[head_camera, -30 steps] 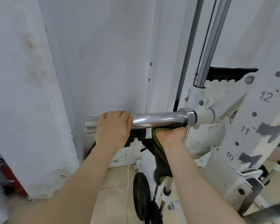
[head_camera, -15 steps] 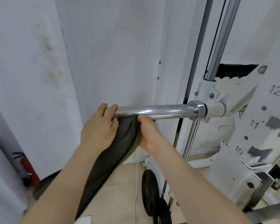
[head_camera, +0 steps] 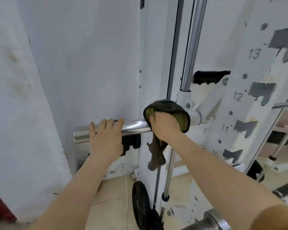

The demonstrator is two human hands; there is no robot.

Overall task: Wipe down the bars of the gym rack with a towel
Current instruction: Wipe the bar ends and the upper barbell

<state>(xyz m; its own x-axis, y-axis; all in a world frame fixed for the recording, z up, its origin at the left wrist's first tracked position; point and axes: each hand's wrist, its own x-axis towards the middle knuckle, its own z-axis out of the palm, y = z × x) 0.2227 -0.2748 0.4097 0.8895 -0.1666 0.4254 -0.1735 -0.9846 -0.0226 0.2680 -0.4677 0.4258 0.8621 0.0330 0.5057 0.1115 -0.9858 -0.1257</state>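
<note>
At the 3 o'clock end of the chrome bar, hard against the white collar, the right hand clamps the towel over the bar. Its fingers are curled tight into the cloth, and a loose tail of towel hangs toward 6 o'clock. The bar's long axis runs from 9 o'clock (free end) to 3 o'clock (collar). The left hand sits at 9 o'clock from the towel, apart from it, with its fingers hooked over the top of the bar and holding it. Bare chrome shows between the two hands. Judgement: the coming stroke most likely runs along the axis toward 9 o'clock. The left hand lies in that path and must lift or shift first.
</note>
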